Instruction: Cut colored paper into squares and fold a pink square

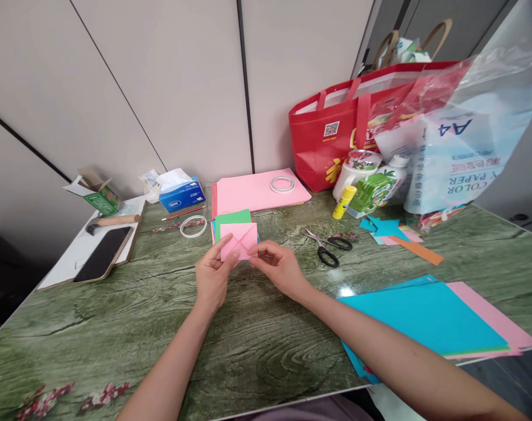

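Note:
A small folded pink paper [244, 234], creased like an envelope with crossing diagonal lines, is held up over the table between my two hands. My left hand [213, 272] pinches its left and lower edge, thumb in front. At its lower right corner, my right hand [280, 266] grips with thumb and fingers closed. Just behind it lies a green paper [233, 217] on top of other coloured pieces, partly hidden by the pink one. Scissors [326, 245] with black handles lie to the right of my right hand, blades apart.
Rolls of tape [193, 227], a tissue box [181, 196] and pink sheets [252, 196] sit toward the back. A glue stick [344, 202], red bag [318, 140] and paper scraps [386, 228] are at right. Blue sheets [419, 318] lie front right; a phone [103, 254] rests left.

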`<control>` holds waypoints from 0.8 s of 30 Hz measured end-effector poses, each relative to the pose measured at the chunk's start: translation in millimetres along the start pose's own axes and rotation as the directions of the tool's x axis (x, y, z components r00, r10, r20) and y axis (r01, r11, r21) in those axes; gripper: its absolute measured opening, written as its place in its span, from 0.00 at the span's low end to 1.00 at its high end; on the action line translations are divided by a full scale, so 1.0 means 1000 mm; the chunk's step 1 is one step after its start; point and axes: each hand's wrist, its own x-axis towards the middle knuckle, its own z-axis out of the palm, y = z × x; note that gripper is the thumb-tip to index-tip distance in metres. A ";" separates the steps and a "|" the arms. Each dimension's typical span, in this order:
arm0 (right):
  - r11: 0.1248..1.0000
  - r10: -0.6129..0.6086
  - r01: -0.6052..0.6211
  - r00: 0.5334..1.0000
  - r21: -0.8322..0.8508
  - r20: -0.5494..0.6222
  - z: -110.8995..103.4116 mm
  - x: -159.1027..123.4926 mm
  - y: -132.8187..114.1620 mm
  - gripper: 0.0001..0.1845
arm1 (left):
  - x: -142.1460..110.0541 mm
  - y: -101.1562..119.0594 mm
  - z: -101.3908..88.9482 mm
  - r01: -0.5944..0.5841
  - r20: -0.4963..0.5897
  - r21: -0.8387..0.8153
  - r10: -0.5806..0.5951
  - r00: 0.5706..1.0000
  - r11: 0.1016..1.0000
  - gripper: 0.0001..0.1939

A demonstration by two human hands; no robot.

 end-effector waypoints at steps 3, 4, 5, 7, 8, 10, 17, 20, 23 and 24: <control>1.000 -0.020 0.020 1.000 -0.011 0.005 0.000 0.001 -0.001 0.05 | 0.000 0.000 0.000 -0.004 0.008 0.006 0.004 1.000 1.000 0.21; 1.000 -0.020 0.020 1.000 -0.011 0.006 0.000 0.001 -0.001 0.05 | 0.000 0.000 0.000 -0.007 0.006 0.008 0.007 1.000 1.000 0.21; 1.000 -0.015 0.015 1.000 -0.005 0.007 0.000 0.001 -0.001 0.05 | 0.000 -0.001 0.000 -0.009 0.006 0.013 0.009 1.000 1.000 0.21; 1.000 0.004 -0.004 1.000 0.023 0.007 -0.001 0.001 -0.001 0.06 | 0.000 -0.002 -0.001 -0.019 0.004 0.028 0.019 1.000 0.999 0.21; 0.999 0.019 -0.019 1.000 0.043 0.007 -0.001 0.002 0.000 0.06 | 0.000 -0.002 -0.001 -0.025 0.002 0.038 0.025 1.000 0.999 0.21; 0.995 0.053 -0.054 0.999 0.086 0.005 -0.001 0.002 -0.001 0.06 | 0.000 -0.004 -0.002 -0.034 -0.010 0.057 0.035 0.999 0.998 0.21; 0.970 0.173 -0.171 0.985 0.173 0.005 0.000 0.002 -0.006 0.07 | 0.001 -0.007 -0.003 -0.040 -0.047 0.069 0.044 0.998 0.997 0.20; 0.961 0.208 -0.208 0.978 0.181 0.022 -0.001 0.003 -0.007 0.08 | 0.000 -0.007 -0.003 -0.010 -0.041 0.025 0.011 0.999 1.000 0.20; 0.953 0.209 -0.213 0.977 0.214 0.041 -0.003 0.005 -0.006 0.09 | 0.001 -0.006 -0.003 0.016 -0.031 -0.006 -0.016 0.999 1.000 0.21; 0.947 0.212 -0.218 0.976 0.235 0.050 -0.003 0.005 -0.006 0.10 | 0.001 -0.005 -0.003 0.019 -0.031 -0.014 -0.019 0.999 1.000 0.21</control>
